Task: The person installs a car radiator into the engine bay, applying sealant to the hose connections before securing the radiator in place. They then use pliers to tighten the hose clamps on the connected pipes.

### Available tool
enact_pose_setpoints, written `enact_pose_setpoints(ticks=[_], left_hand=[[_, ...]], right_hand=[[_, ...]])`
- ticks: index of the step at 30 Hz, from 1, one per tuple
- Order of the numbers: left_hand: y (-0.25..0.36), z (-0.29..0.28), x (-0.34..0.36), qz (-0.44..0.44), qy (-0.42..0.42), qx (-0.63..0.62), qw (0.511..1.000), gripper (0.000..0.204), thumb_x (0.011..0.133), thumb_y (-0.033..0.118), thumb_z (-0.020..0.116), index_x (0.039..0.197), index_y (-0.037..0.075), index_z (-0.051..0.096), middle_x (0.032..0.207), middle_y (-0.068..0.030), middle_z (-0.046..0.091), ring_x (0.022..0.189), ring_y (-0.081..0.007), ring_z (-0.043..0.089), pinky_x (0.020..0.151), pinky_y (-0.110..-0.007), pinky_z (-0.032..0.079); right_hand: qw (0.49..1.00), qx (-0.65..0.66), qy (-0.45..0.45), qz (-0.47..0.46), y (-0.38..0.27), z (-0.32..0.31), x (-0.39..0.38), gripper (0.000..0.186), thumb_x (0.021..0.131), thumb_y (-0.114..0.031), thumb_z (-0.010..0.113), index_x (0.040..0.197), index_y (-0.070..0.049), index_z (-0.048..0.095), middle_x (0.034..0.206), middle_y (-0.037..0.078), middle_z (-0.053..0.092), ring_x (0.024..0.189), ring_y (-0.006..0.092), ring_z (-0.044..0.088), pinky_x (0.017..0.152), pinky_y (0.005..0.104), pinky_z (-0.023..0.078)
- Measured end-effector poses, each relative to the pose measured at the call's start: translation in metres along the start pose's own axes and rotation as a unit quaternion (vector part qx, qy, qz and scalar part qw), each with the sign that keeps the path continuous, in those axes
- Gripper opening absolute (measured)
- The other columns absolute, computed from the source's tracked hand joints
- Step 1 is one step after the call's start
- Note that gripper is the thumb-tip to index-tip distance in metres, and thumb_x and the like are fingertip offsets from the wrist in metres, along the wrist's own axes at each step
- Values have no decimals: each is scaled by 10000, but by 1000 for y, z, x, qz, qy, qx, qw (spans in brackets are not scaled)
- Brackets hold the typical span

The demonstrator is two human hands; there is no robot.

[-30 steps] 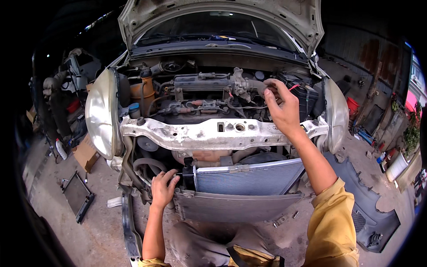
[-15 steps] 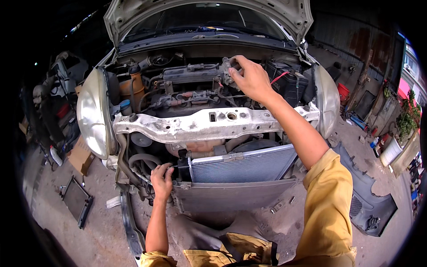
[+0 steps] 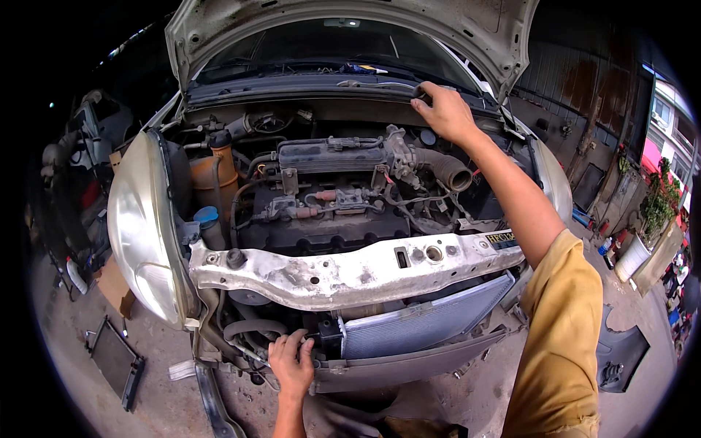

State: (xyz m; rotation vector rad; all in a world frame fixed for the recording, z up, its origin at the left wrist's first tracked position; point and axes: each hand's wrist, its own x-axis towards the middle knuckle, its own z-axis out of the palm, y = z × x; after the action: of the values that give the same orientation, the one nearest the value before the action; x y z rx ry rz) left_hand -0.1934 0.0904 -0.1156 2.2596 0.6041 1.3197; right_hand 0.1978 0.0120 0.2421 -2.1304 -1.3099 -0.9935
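My left hand (image 3: 292, 363) is low at the front of the car, fingers curled beside the black end fitting of a silver radiator (image 3: 420, 326). What those fingers hold, if anything, is too small to make out. My right hand (image 3: 447, 113) is raised over the back of the engine bay, near the windshield cowl (image 3: 292, 89). Its fingers are bent around a small dark thing (image 3: 421, 93) whose kind I cannot tell. Below that arm lies an open, ribbed black air hose (image 3: 447, 169), beside the metal throttle body (image 3: 399, 153). A darker condenser (image 3: 387, 374) sits in front of the radiator.
A scuffed white crossbar (image 3: 343, 277) spans the front between the headlights, the left one (image 3: 146, 226) cloudy. The raised hood (image 3: 482, 36) arches above. An old radiator (image 3: 115, 361) lies on the floor at left, a dark plastic panel (image 3: 621, 350) at right.
My right hand has moved from the throttle body up and back toward the cowl, uncovering the hose opening. My left hand stays by the radiator's left end. The view has shifted closer over the engine.
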Motion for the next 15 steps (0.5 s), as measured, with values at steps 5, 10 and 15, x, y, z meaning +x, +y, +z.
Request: enact_pose_setpoints(ticks=[5,10,15], left_hand=[[-8,5,-2,-16,-21,-27,999,242,815,169,754,1019,44,720,767,-90,608,725,-295,561,703,-407,386],[-1,-8,5,-38,-72,-36,996,263,869,169,729,1099,45,697,884,-131,660,828,-323,614,754,-453,437],[-6,-13,5,-41,-70,-3,997,173,863,170,738,945,35,667,876,-147,644,823,-357,600,739,-467,436]], right_hand=[[998,-56,-14,-33,-27,53,108,327,934,-300,647,1179,-83,647,1109,186,714,1091,394,655,910,490,521],[976,-168,-101,-98,-52,102,186,320,942,-221,638,1234,-91,625,1219,182,685,1129,391,647,954,486,526],[927,-271,-255,-35,-88,114,218,389,868,27,569,1238,-25,679,1302,201,654,1205,378,637,964,454,547]])
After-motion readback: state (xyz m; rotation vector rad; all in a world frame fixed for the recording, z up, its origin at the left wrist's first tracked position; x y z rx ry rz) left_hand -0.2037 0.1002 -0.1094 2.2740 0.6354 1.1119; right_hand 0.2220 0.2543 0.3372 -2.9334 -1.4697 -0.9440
